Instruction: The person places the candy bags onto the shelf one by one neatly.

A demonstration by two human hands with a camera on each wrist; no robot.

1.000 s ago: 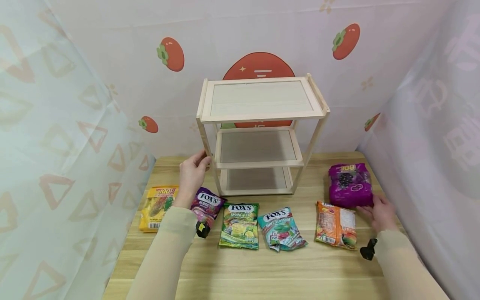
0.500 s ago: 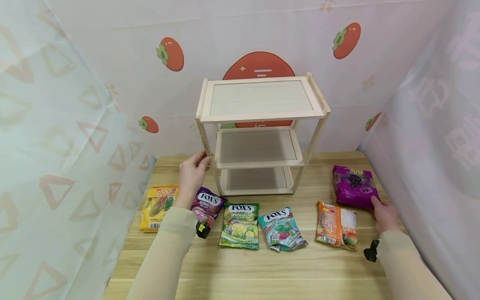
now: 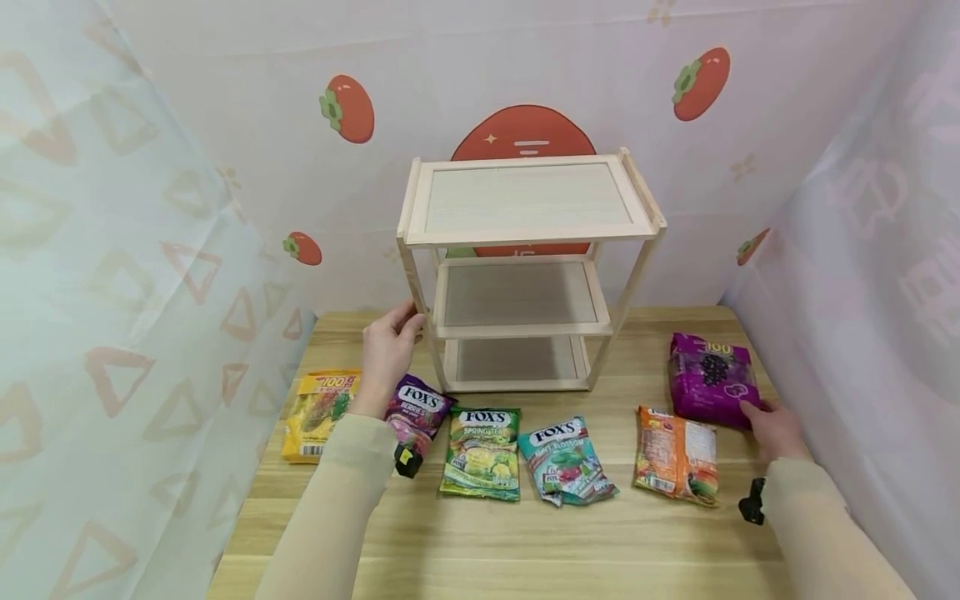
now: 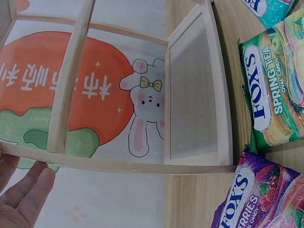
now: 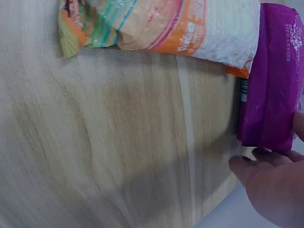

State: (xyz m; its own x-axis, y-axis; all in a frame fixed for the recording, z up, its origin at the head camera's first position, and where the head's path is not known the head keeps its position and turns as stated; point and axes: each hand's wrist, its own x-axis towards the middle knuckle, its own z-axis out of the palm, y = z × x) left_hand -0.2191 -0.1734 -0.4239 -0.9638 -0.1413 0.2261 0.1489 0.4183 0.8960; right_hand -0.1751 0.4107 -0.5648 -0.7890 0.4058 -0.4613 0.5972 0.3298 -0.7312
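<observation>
My left hand (image 3: 388,350) is at the left front post of a three-tier wooden shelf (image 3: 437,225). In the left wrist view, its nearly straight fingers (image 4: 35,190) meet the outer side of that post. At the far right, my right hand (image 3: 777,429) holds the near corner of a purple candy bag (image 3: 701,396) with grapes printed on it. Seen from the right wrist, the thumb (image 5: 298,124) lies on the bag's side, and the other fingers are at its lower end, close over the table. An orange candy bag (image 3: 677,457) lies just left of the purple one.
Across the wooden table (image 3: 525,550) lie a teal Fox's bag (image 3: 567,462), a green Spring Tea bag (image 3: 482,454) and a purple Berries bag (image 3: 417,408) by my left forearm. A yellow candy bag (image 3: 321,417) is left of it. Printed cloth walls enclose the sides and back.
The grape bag has gone from propped up to lying flatter, turned slightly and shifted right and nearer, with my right hand following. My left hand has stayed at the post.
</observation>
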